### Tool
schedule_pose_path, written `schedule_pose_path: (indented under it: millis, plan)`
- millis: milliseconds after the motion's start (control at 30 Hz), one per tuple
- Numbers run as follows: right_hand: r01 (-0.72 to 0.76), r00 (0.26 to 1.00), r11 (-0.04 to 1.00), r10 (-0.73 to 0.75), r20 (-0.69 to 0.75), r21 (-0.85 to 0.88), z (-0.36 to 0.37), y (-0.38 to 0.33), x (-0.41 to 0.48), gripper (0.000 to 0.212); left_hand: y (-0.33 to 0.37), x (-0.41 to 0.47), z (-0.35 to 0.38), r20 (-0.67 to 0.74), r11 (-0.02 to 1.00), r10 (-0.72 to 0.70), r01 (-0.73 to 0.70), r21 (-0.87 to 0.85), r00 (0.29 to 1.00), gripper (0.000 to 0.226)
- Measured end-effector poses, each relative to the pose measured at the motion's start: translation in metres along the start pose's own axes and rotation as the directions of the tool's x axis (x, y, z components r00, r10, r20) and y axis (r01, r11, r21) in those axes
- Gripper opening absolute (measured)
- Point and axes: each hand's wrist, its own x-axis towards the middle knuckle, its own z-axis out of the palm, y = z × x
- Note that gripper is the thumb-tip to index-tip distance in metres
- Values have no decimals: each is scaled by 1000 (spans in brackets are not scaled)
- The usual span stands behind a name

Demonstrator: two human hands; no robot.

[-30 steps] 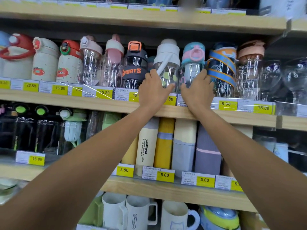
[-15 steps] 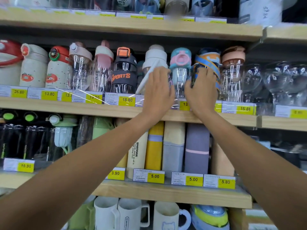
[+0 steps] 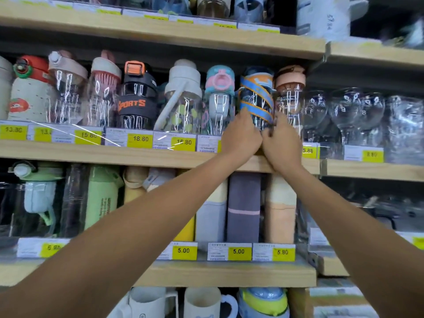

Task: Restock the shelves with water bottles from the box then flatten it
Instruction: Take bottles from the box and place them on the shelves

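Two bare forearms are reaching up from the bottom corners and converging at mid-height. Under them, a lower light-wood shelf board (image 3: pixel 229 274) is carrying tall pastel rectangular flasks (image 3: pixel 243 203) behind yellow price tags (image 3: pixel 238 251).

The left hand (image 3: pixel 241 136) is gripping the lower left side of a dark see-through water bottle with blue and orange diagonal bands (image 3: pixel 255 99), fingers curled close, thumb lying up its wall. The right hand (image 3: pixel 283 143) is gripping the lower right side the same narrow way. The two hands are touching each other in front of the bottle's base.

The bottle is standing upright at the front edge of the middle light-wood shelf (image 3: pixel 114 154). It is sitting between a clear bottle with a blue-and-pink cap (image 3: pixel 219 92) on its left and a clear bottle with a peach cap (image 3: pixel 290 88) on its right; whether they are touching, cannot tell.

Further right, clear stemmed glasses (image 3: pixel 346 111) are standing in a row. Above, a top light-wood shelf (image 3: pixel 206 37) is holding more blurred containers.
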Motion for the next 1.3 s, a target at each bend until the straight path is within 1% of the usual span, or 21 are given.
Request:
schedule_pose_path:
  millis: [133, 300, 367, 433, 500, 567, 600, 633, 700, 767, 833, 867, 933, 1033, 1133, 1300]
  plan:
    - [-50, 999, 998, 50, -2, -24, 0, 1, 3, 32, -3, -3, 3, -55, 999, 27, -25, 30, 998, 36]
    - [-10, 999, 999, 8, -38, -44, 2, 3, 3, 31, -2, -5, 3, -63, 999, 30, -29, 15, 998, 40]
    - [18, 999, 998, -19, -29, -57, 4, 5, 2, 31, -2, -5, 3, -59, 1000, 22, -21, 16, 998, 40]
    - [31, 999, 999, -32, -20, -34, 5, 6, 1, 30, -2, -5, 4, -63, 999, 7, -5, 37, 998, 39]
    - [35, 996, 999, -35, -80, -8, 1, 6, 4, 30, 0, -4, 6, -72, 997, 10, -5, 72, 997, 38]
    - [17, 981, 995, -35, -193, -94, -6, 8, 13, 35, 2, -3, 10, -62, 993, 28, -21, 113, 998, 37]
    - [-16, 975, 991, -14, -221, -134, -9, 9, 19, 39, 4, -1, 12, -52, 991, 34, -27, 131, 998, 37]
    - [-60, 978, 988, 28, -209, -145, -12, 10, 24, 43, 5, 1, 14, -40, 990, 29, -23, 140, 999, 38]
    - [-140, 985, 984, 127, -114, -109, -14, 14, 33, 57, 8, 6, 18, -23, 990, -2, 5, 143, 1000, 47]
    - [-183, 983, 978, 181, -27, -99, -14, 18, 36, 73, 9, 10, 21, -4, 985, -31, 32, 172, 999, 60]
    - [-217, 975, 970, 220, 21, -106, -13, 23, 37, 82, 12, 13, 24, -4, 976, -48, 48, 211, 999, 66]
    - [-243, 968, 964, 248, 40, -108, -12, 26, 38, 84, 14, 14, 24, -12, 975, -58, 59, 214, 998, 65]
    - [-283, 955, 952, 290, 54, -117, -11, 29, 39, 79, 15, 16, 23, -24, 979, -70, 73, 191, 997, 62]
    - [-293, 952, 950, 300, 57, -113, -10, 29, 40, 70, 16, 16, 21, -55, 985, -51, 59, 162, 997, 54]
    - [-312, 945, 943, 321, 60, -119, -9, 29, 41, 72, 19, 15, 25, -60, 993, -28, 34, 111, 998, 48]
    - [-317, 945, 941, 324, 44, -121, -7, 31, 42, 72, 18, 13, 34, -90, 993, -1, 12, 115, 996, 57]
